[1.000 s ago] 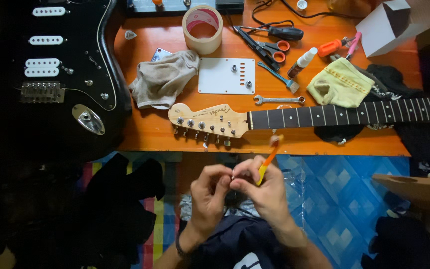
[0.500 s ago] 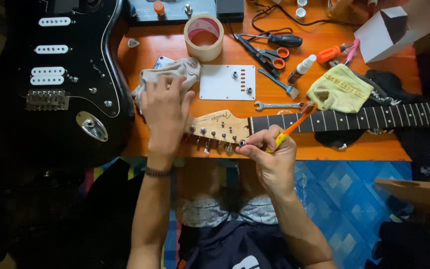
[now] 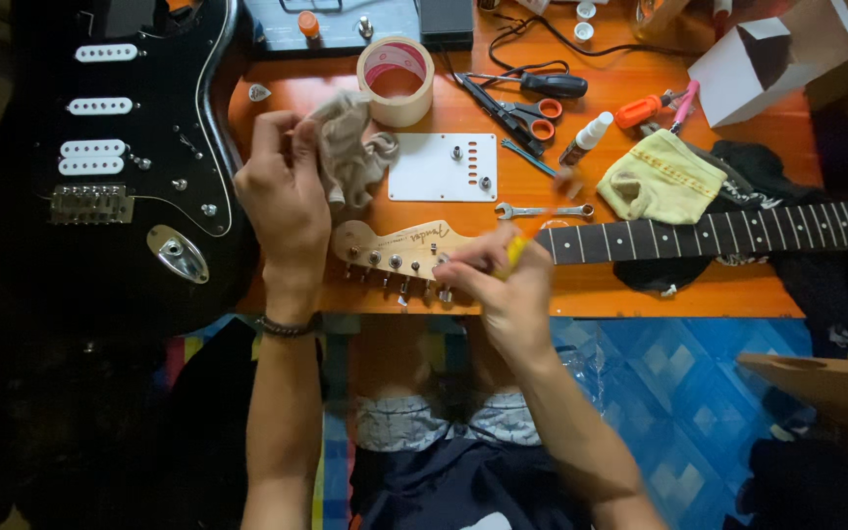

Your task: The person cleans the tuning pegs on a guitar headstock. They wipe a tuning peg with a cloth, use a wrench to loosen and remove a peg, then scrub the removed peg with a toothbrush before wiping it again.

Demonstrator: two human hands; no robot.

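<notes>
A crumpled grey cloth point(image 3: 350, 147) is being gripped by the left hand point(image 3: 282, 201), the fingers closed around its near edge while the rest of it is hanging over the orange table point(image 3: 503, 294) just left of a white rectangular plate point(image 3: 442, 167). The right hand point(image 3: 503, 285) is being held over the near end of the guitar neck point(image 3: 640, 240), closed around a small yellow-handled tool point(image 3: 514, 253) whose tip is hidden by the fingers. The pale wooden headstock point(image 3: 395, 245) is lying flat near the table's front edge, between the two hands, with its tuning pegs point(image 3: 390, 265) pointing toward the person. A black guitar body point(image 3: 130, 167) is lying to the left, just beside the left wrist. A roll of tape point(image 3: 397, 79) is standing behind the cloth. Further back and to the right, scissors point(image 3: 527, 113), a small spanner point(image 3: 542, 210), an orange-handled screwdriver point(image 3: 645, 108) and a yellow cloth point(image 3: 662, 179) are being seen spread across the table.
</notes>
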